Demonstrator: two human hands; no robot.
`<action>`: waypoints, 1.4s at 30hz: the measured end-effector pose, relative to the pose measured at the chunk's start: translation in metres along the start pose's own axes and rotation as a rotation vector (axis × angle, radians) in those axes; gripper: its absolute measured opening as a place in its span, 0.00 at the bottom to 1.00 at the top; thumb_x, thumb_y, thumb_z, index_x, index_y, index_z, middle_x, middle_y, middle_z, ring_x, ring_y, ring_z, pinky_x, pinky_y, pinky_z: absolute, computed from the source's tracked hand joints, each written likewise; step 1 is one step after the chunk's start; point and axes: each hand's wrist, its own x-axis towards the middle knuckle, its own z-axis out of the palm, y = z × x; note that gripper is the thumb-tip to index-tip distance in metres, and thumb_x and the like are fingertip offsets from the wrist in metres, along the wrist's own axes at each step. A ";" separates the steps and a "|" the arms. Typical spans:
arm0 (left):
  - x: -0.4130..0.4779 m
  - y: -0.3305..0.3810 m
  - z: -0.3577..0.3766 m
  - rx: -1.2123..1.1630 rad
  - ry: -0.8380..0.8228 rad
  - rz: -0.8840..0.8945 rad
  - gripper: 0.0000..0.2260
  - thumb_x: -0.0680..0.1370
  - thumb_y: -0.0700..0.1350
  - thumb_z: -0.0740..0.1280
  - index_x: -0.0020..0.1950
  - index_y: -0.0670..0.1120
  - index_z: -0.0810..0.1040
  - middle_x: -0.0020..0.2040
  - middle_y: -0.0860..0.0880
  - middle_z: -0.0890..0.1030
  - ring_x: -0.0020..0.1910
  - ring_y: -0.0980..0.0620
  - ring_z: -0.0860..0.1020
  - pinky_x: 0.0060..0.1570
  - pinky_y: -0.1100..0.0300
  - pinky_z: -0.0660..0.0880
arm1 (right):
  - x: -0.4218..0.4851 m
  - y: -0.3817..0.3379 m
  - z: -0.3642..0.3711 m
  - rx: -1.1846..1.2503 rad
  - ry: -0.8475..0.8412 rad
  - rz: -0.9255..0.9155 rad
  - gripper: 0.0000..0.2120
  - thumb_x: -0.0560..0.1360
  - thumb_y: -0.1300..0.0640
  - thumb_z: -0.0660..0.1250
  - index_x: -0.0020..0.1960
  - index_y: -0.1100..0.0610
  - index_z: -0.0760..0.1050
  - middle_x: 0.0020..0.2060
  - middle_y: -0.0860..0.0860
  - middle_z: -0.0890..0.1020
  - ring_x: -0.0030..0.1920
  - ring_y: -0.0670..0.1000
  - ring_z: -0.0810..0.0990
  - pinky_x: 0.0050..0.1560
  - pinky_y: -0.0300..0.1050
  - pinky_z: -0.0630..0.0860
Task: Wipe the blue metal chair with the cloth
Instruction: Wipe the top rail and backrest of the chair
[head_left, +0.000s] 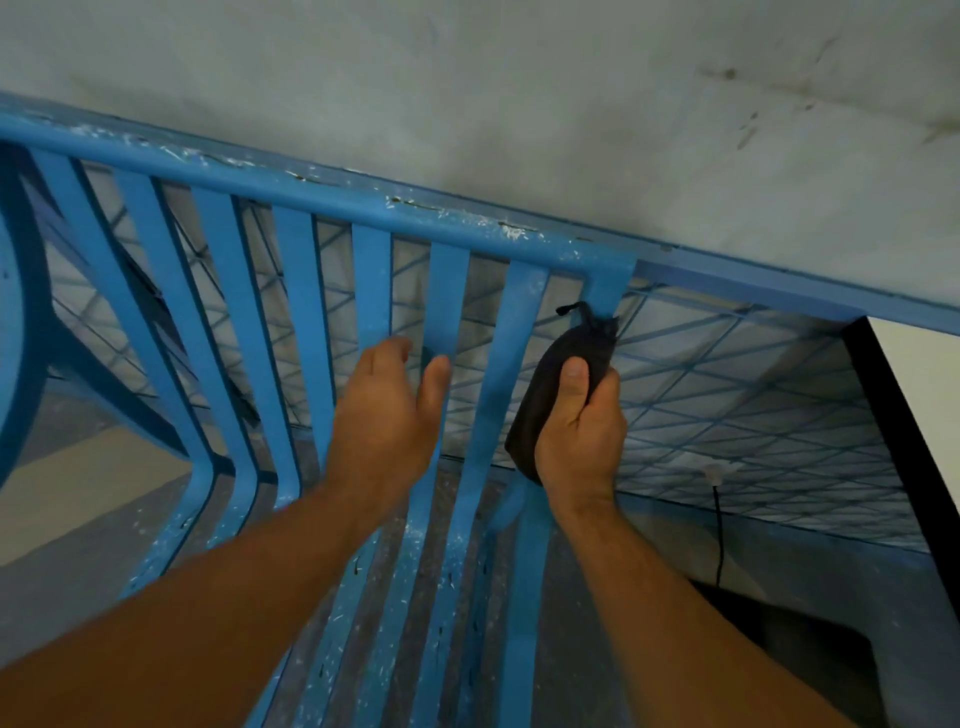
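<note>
The blue metal chair (306, 291) fills the left and middle of the head view, its slatted back curving down into the seat, its paint flecked with white. My right hand (582, 426) is shut on a dark cloth (566, 364), pressing it against the rightmost slat just below the top rail. My left hand (387, 415) rests on the back slats to the left of the cloth, fingers curled around a slat and thumb out.
A pale stained wall (519, 104) rises right behind the chair's top rail. A blue wire grid panel (753, 405) stands behind the chair to the right, with a black cable (719, 535) hanging by it. A black-edged white panel (914, 415) is at far right.
</note>
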 end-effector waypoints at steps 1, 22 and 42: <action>0.018 0.007 0.000 -0.021 0.010 0.045 0.23 0.80 0.57 0.61 0.68 0.43 0.70 0.61 0.46 0.77 0.58 0.49 0.75 0.52 0.61 0.69 | 0.000 0.000 0.000 -0.003 0.000 0.014 0.26 0.78 0.39 0.51 0.56 0.61 0.73 0.43 0.53 0.80 0.44 0.54 0.79 0.38 0.39 0.69; 0.066 0.043 0.018 -0.286 -0.004 0.026 0.07 0.80 0.42 0.64 0.51 0.44 0.66 0.35 0.54 0.70 0.29 0.59 0.70 0.23 0.74 0.65 | 0.058 -0.051 0.002 0.119 0.126 -0.106 0.18 0.82 0.48 0.54 0.59 0.59 0.74 0.40 0.40 0.76 0.39 0.31 0.75 0.38 0.29 0.72; 0.071 0.038 0.014 -0.336 -0.099 0.037 0.09 0.78 0.41 0.64 0.55 0.42 0.67 0.38 0.48 0.77 0.34 0.50 0.76 0.28 0.62 0.67 | 0.144 -0.137 -0.029 -1.143 -0.930 -0.827 0.35 0.65 0.25 0.50 0.58 0.50 0.64 0.42 0.53 0.78 0.42 0.56 0.78 0.43 0.50 0.76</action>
